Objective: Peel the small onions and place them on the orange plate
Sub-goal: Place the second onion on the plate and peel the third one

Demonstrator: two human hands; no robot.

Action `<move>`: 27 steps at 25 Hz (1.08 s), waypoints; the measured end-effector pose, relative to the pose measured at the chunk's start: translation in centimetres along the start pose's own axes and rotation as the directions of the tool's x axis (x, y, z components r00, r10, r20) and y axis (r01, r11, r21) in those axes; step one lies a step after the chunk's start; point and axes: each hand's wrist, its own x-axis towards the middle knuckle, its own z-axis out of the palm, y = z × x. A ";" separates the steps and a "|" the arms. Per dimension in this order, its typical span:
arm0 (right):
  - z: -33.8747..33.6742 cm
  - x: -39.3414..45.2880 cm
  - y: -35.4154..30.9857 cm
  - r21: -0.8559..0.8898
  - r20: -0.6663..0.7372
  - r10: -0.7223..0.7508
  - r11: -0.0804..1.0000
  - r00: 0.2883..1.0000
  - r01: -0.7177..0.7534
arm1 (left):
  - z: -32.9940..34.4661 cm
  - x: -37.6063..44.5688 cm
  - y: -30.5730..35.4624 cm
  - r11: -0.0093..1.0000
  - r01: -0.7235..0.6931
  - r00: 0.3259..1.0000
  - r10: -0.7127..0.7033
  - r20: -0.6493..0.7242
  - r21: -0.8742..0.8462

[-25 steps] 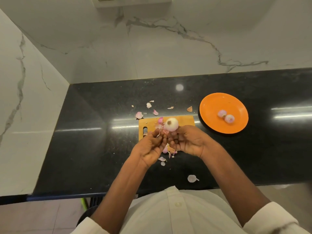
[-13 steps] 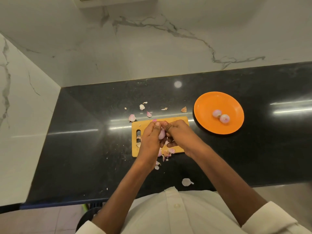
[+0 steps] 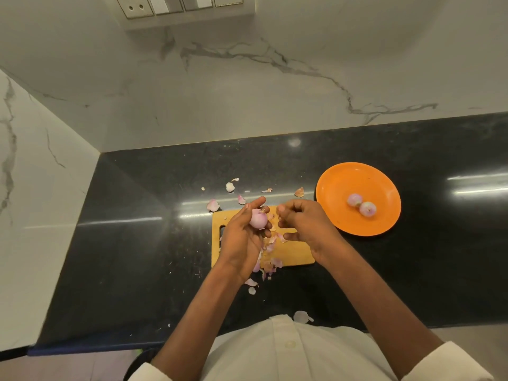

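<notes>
Head view looks down on a black counter (image 3: 412, 270) that runs along a white marbled wall (image 3: 275, 100), with a switch panel (image 3: 181, 6) at the top edge. On the counter a yellow board (image 3: 291, 254) lies flat, a slot near its left end, partly covered by both hands. Just right of the board sits the orange plate (image 3: 341, 182), and on it two peeled onions (image 3: 361, 205) lie touching each other, right of the plate's middle. The person wears a white shirt (image 3: 288, 350) with rolled sleeves.

Over the board, the left hand (image 3: 242, 237) cups a small pale-pink onion (image 3: 258, 219), fingers curled round it from below and the forefinger reaching up past it. The right hand (image 3: 308, 226) hovers just beside it, apart from the onion, its fingers bent inward and its thumb and fingertips close together; whether they pinch a scrap of skin cannot be told.

Peels (image 3: 270, 259) litter the board's near edge and spill onto the counter in front of it. More peels lie scattered beyond the board, toward the wall, and one pale piece (image 3: 301, 316) lies near the counter's front edge.
</notes>
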 end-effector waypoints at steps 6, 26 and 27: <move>-1.4 -0.2 0.8 -0.174 0.155 -0.205 0.957 0.966 0.231 | 1.1 0.8 -1.2 0.993 0.101 0.992 -0.095 0.089 -0.069; -10.5 7.8 5.6 -0.750 -0.423 -0.475 0.662 0.772 -0.004 | 2.1 3.2 -6.0 0.609 -0.253 0.961 0.249 0.122 0.752; -10.6 8.0 5.7 -0.768 -0.409 -0.491 0.640 0.769 0.000 | 1.6 3.1 -5.9 0.622 -0.253 0.959 0.261 0.108 0.741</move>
